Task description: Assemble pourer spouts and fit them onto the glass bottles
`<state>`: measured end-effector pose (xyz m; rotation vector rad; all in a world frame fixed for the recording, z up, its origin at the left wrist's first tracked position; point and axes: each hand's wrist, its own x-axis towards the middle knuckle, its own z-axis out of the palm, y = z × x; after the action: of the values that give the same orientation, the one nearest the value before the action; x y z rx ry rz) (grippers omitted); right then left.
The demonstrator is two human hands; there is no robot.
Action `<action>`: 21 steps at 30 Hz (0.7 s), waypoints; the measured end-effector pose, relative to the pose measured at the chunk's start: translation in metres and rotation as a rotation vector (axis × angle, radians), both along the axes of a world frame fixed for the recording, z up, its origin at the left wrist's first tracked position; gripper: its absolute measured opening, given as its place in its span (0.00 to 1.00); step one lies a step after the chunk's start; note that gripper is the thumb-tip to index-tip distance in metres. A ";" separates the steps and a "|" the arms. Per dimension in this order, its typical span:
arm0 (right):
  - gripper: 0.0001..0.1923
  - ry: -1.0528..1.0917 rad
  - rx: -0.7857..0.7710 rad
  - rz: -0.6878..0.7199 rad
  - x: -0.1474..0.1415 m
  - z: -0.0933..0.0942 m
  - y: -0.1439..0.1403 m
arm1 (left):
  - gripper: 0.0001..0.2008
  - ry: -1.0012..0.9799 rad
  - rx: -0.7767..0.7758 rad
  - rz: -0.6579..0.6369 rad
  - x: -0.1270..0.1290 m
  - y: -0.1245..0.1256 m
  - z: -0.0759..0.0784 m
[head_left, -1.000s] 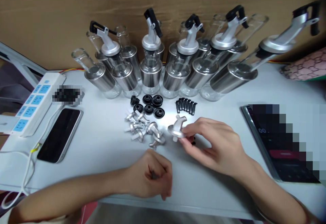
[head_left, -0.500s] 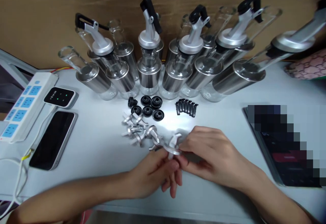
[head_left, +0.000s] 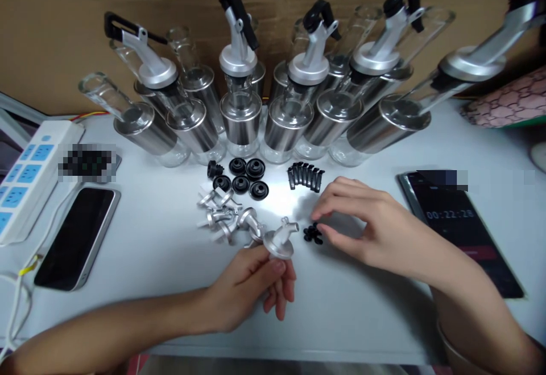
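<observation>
1. The left hand (head_left: 251, 287) lies nearest the camera, pinching a silver metal pourer cap with a short spout (head_left: 279, 241) at its fingertips and holding it just above the white tabletop (head_left: 362, 318).
2. The right hand (head_left: 367, 224) is just beyond, fingers curled with thumb and forefinger drawn close over a small heap of tiny black parts (head_left: 313, 233) lying on the table; whether the tips touch the heap cannot be told.
3. Just left of the held cap lies a loose pile of matching silver pourer caps (head_left: 224, 215).
4. Behind the pile sit round black rubber stoppers (head_left: 241, 176), and beside them a tight row of small black plugs (head_left: 303, 176).
5. A dark phone with a timer on its screen (head_left: 460, 227) lies to the right, and a black phone in a silver frame (head_left: 77, 238) to the left beside a white power strip with blue sockets (head_left: 25, 176).
6. Farthest back, glass bottles with steel sleeves (head_left: 241, 119) stand along the brown wall (head_left: 63, 11), some wearing pourers with black levers.
</observation>
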<state>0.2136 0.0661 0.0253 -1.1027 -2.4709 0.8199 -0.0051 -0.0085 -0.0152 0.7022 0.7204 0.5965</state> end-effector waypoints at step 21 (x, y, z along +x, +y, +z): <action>0.03 -0.119 -0.083 0.097 -0.011 -0.007 -0.008 | 0.22 0.023 0.036 0.005 0.000 -0.002 0.000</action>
<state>0.2024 0.0582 0.0180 -1.0971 -2.6276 0.9181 -0.0053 -0.0105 -0.0157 0.7417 0.7340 0.6083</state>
